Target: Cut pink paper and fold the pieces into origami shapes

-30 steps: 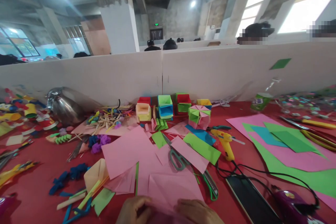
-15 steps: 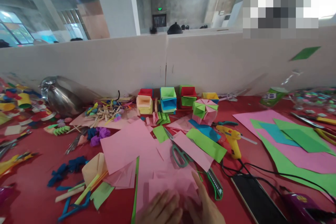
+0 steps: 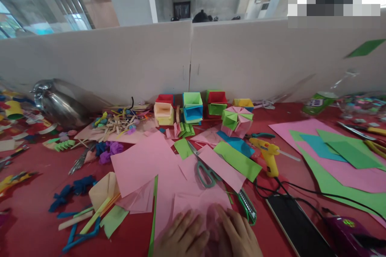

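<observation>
My left hand [image 3: 182, 235] lies palm down on a folded piece of pink paper [image 3: 196, 202], its fingers stretched out flat. Beside it my right hand [image 3: 239, 231] rests on the same paper, fingers extended forward and slightly bent, tips touching the surface. Beneath this piece spreads a larger pink sheet [image 3: 164, 196]. Both palms partly hide the near part of the folded paper. Green-handled scissors [image 3: 206, 172] lie just beyond the hands, partly under a pink strip [image 3: 223, 166]. A green utility knife [image 3: 247, 207] is to the right of my right hand.
A yellow glue gun [image 3: 268, 154], its cord and a dark phone [image 3: 297, 225] lie on the right. Folded paper boxes [image 3: 193, 108] stand along the white partition [image 3: 120, 64]. A metal jug [image 3: 62, 104] and craft scraps fill the left; coloured sheets [image 3: 331, 160] lie far right.
My right index finger has drawn in from its raised, stretched position and now lies on the pink paper with the other fingers. My left hand stays flat. The view has tipped slightly downward.
</observation>
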Motion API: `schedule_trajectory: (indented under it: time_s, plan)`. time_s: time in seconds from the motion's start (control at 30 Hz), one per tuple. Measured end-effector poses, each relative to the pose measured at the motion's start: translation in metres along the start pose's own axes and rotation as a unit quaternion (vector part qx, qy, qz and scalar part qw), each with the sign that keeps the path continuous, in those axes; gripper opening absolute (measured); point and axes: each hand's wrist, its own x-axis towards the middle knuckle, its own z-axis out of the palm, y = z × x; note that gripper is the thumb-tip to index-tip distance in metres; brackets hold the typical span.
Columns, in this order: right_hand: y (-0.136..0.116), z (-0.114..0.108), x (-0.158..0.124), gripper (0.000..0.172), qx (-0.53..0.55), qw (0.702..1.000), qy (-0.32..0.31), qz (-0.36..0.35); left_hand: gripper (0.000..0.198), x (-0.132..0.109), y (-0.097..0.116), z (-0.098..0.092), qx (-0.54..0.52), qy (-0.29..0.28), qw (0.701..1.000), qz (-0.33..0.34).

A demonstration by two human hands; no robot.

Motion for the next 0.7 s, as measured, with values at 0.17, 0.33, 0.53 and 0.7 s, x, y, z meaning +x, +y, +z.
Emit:
schedule_trajectory:
  time_s: [0.17,0.33,0.53,0.7]
  plan:
    - [0.0004,0.001,0.0025,0.034,-0.033,0.999,-0.011,-0.002,0.03,0.0002,0.0052,0.0056,0.008,0.022,0.999,-0.037]
    - [0.001,0.0025,0.0052,0.035,-0.038,0.999,-0.032,0.0,0.029,0.0003,0.0053,0.006,0.021,-0.003,0.999,-0.044]
    - [-0.0018,0.0033,0.0082,0.034,-0.04,0.998,-0.04,0.016,0.03,0.0004,0.0058,0.0077,0.02,-0.015,0.998,-0.055]
    - [-0.0004,0.0046,0.0064,0.033,-0.053,0.998,-0.041,0.006,0.033,0.0012,0.0063,0.0081,0.018,-0.015,0.998,-0.055]
